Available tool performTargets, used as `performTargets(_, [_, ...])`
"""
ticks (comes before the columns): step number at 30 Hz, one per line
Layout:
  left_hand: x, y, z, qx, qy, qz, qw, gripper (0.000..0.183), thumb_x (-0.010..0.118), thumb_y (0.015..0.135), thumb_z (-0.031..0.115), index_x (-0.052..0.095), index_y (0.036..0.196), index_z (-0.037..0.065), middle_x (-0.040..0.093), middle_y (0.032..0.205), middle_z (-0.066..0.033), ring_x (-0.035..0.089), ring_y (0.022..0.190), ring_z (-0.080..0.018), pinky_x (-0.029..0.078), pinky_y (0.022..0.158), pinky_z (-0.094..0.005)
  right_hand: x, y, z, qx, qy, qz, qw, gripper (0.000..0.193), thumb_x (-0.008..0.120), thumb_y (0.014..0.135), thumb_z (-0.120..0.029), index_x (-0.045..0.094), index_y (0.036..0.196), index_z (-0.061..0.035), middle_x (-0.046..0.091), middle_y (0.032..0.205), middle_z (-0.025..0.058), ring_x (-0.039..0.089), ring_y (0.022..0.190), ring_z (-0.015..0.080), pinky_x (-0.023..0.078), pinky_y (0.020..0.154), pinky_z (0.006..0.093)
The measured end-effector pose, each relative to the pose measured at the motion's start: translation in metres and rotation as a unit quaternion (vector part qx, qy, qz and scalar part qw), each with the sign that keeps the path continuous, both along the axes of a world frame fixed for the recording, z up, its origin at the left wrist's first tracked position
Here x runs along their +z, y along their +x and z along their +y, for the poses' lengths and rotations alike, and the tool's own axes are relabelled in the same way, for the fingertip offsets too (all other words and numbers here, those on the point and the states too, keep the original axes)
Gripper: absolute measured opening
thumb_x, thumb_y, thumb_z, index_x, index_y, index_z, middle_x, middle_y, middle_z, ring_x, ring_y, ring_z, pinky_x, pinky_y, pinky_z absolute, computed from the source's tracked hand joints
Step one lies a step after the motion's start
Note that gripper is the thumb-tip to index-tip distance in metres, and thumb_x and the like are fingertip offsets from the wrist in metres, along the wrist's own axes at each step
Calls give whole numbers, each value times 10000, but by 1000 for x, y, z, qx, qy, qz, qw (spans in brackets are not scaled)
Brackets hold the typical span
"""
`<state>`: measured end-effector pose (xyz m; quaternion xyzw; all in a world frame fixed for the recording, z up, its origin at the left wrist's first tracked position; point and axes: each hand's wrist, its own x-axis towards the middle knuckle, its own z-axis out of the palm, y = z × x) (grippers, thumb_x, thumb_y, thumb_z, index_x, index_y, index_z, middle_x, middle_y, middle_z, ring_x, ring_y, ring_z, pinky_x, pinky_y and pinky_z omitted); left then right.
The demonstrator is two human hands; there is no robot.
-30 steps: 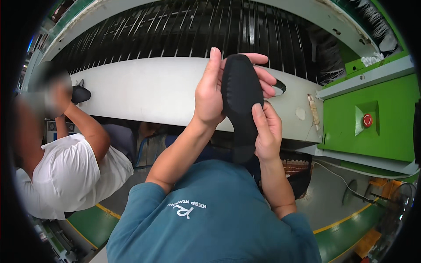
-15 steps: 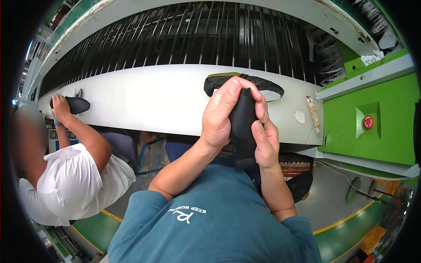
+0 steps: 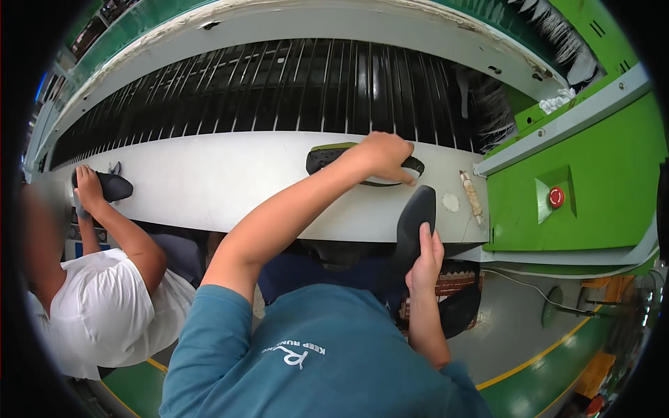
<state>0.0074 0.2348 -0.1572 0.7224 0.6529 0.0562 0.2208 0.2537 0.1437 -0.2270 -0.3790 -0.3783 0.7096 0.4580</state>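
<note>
In my right hand [image 3: 425,263] a long black shoe sole [image 3: 417,216] stands on end, thumb on its face and fingers closed around its edge. It is just in front of the table's near edge. My left hand [image 3: 385,155] reaches across to a black shoe upper [image 3: 333,157] with perforated sides, an olive-green rim and a white underside. The upper lies on the white table [image 3: 223,174]. My left fingers bend over its front part, with the thumb on the near side; the hand covers part of it.
Dark rollers [image 3: 279,90] run behind the table. At right stands a green machine panel [image 3: 516,230] with a red stop button [image 3: 556,197]. A wrapped stick [image 3: 472,197] and white round patch [image 3: 450,202] lie nearby. At left, another person's hand [image 3: 88,188] holds a black shoe [image 3: 115,187].
My left hand has let go of the sole and moved forward onto the upper. My right hand keeps the sole, now turned with its smoother face showing. The view has shifted slightly.
</note>
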Motion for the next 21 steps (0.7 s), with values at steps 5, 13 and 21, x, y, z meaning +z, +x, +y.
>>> performTargets(5, [-11, -15, -17, 31, 196, -127, 972, 565, 849, 879, 466, 747, 1186, 3, 760, 1143, -213, 733, 1075, -411, 583, 927, -484, -3, 16, 5, -13, 24, -22, 999, 287, 609, 1151, -211, 705, 1320, 1, 721, 1230, 5, 617, 1126, 65, 461, 1028, 248])
performTargets(13, [88, -22, -119, 159, 404, -476, 765, 349, 928, 868, 153, 758, 1114, -27, 696, 966, -12, 659, 882, -98, 522, 801, -253, 13, -2, -7, 7, 42, 26, 999, 341, 589, 1149, -172, 673, 1381, 62, 740, 1260, 69, 661, 1123, 97, 509, 1011, 269])
performTargets(21, [44, -28, -150, 211, 381, -534, 725, 362, 816, 927, 104, 689, 1239, -29, 791, 1117, -212, 770, 1063, -270, 614, 973, -415, 58, -48, -16, 103, 146, 53, 982, 277, 616, 1125, -168, 693, 1266, 58, 709, 1116, 6, 591, 948, 49, 483, 877, 235])
